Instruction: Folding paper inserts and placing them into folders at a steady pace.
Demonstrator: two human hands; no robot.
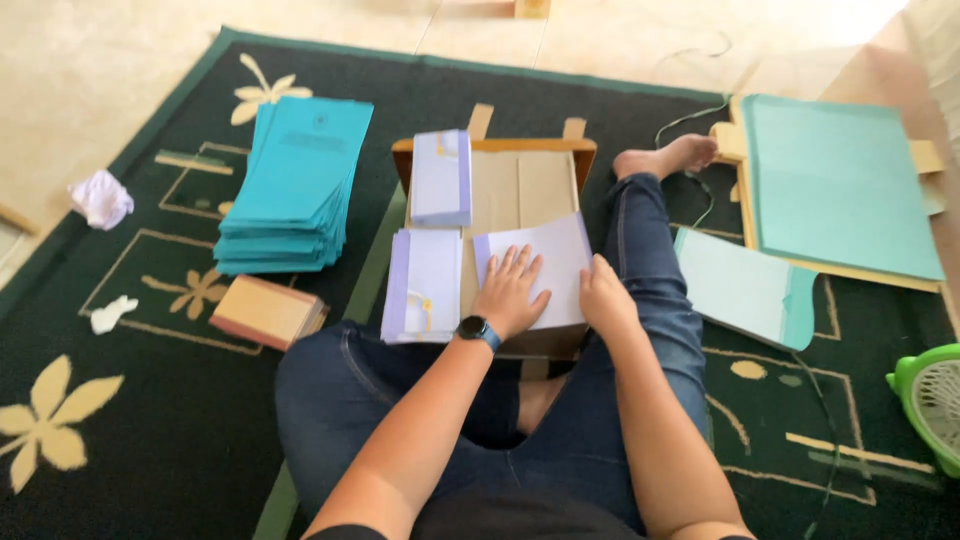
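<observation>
Head view: both hands (555, 290) press flat on white sheet (545, 255).

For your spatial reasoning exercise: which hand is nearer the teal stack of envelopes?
Left. The left hand lies on the white sheet, closer to the teal stack; the right hand sits farther right.

We record a dark green rug (180, 440) with cream flower motifs and tan line borders, a teal booklet stack (295, 185), lavender-edged white sheets (425, 285), a brown cardboard board (520, 185), blue jeans (650, 260), a black wristwatch (477, 329), a lime-green fan (930, 400), beige floor tiles (90, 70).
</observation>
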